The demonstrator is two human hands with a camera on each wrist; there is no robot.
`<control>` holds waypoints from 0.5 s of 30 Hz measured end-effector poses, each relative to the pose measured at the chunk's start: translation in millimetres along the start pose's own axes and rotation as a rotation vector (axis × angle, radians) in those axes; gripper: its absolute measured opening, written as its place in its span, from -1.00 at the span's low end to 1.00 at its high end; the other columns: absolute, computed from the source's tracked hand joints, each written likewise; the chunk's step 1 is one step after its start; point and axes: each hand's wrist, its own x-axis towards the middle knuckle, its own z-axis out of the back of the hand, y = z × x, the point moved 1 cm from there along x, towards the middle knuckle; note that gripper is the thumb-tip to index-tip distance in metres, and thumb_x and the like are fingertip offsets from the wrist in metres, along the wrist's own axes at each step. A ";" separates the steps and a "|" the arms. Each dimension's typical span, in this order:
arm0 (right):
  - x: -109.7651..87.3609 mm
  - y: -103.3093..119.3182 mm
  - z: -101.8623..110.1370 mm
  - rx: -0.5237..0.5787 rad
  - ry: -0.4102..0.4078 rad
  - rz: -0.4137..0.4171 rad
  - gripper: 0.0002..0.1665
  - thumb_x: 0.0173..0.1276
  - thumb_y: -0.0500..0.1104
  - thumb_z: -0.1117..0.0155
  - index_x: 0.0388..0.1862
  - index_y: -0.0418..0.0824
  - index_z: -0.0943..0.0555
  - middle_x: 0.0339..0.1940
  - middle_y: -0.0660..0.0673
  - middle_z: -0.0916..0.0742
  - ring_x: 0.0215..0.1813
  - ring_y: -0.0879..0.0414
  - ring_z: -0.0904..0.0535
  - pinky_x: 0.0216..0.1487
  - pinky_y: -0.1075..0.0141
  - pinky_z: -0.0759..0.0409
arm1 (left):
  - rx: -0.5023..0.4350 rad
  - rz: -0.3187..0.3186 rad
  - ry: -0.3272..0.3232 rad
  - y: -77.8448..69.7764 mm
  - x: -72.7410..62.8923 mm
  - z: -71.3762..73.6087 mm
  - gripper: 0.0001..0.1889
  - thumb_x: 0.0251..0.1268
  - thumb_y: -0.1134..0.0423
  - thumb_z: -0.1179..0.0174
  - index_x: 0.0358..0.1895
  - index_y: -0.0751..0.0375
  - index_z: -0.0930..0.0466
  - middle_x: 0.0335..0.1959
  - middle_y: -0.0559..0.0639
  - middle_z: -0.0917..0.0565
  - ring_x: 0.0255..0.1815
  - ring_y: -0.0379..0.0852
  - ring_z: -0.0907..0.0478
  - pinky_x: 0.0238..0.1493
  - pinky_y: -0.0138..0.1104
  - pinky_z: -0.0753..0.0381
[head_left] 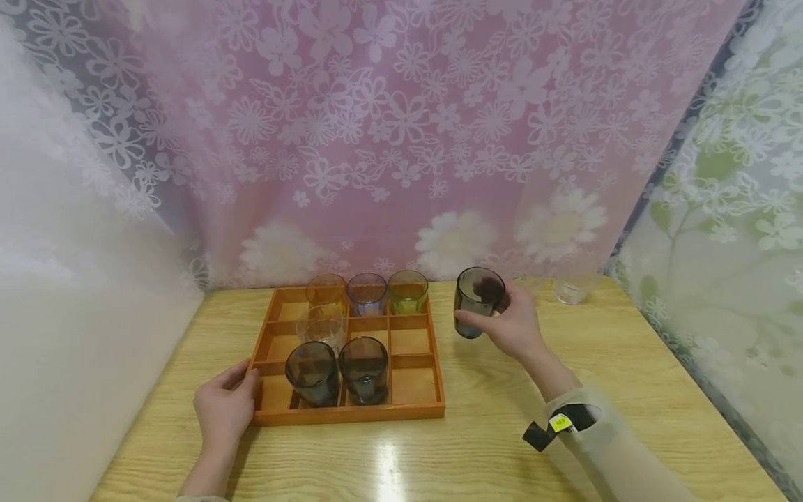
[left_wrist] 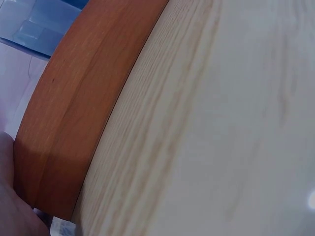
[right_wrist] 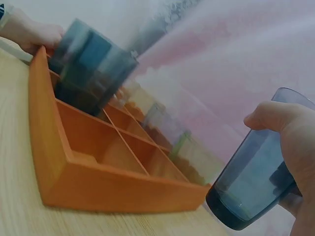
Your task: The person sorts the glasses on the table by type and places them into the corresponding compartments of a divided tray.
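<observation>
My right hand (head_left: 517, 322) holds a dark grey glass (head_left: 472, 307) above the table, right of a wooden compartment tray (head_left: 351, 414). Thumb and fingers wrap its side, and the base tilts down in the right wrist view. At the tray's left wall, my left hand (head_left: 224, 403) grips the edge near the front corner. Two dark grey glasses (head_left: 364, 371) stand in the front row. Behind them is a clear glass (head_left: 320, 328) in the middle row. Along the back row sit an amber glass (head_left: 326, 289), a blue glass (head_left: 366, 296) and a yellow-green glass (head_left: 408, 296).
Another clear glass (head_left: 569, 289) stands at the table's back right. A pink floral curtain (head_left: 389, 174) hangs behind the wood-grain table (head_left: 477, 446), with pale fabric at both sides. A strap with a yellow tag (head_left: 560, 422) is round the right wrist.
</observation>
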 end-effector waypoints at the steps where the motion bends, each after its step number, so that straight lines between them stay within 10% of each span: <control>1: -1.6 3.6 -0.9 0.015 0.007 0.002 -0.28 0.08 -0.16 -0.79 0.20 -0.26 -0.67 0.05 -0.21 -0.77 0.06 -0.04 -0.73 0.01 0.40 -0.69 | 0.003 0.001 -0.001 -0.1 0.1 0.0 -0.76 0.38 0.42 -0.39 0.03 0.47 -0.79 -0.05 0.38 -0.77 -0.31 -0.72 -0.54 -0.28 -0.70 -0.54; 15: -30.4 30.3 -21.2 0.122 0.039 0.028 -0.34 0.04 -0.23 -0.80 0.14 -0.24 -0.71 0.02 -0.16 -0.79 0.04 -0.02 -0.75 0.03 0.38 -0.70 | 0.013 0.010 -0.003 -0.6 0.4 -0.5 -0.76 0.39 0.41 -0.39 0.04 0.45 -0.79 -0.05 0.36 -0.77 -0.30 -0.71 -0.53 -0.27 -0.70 -0.55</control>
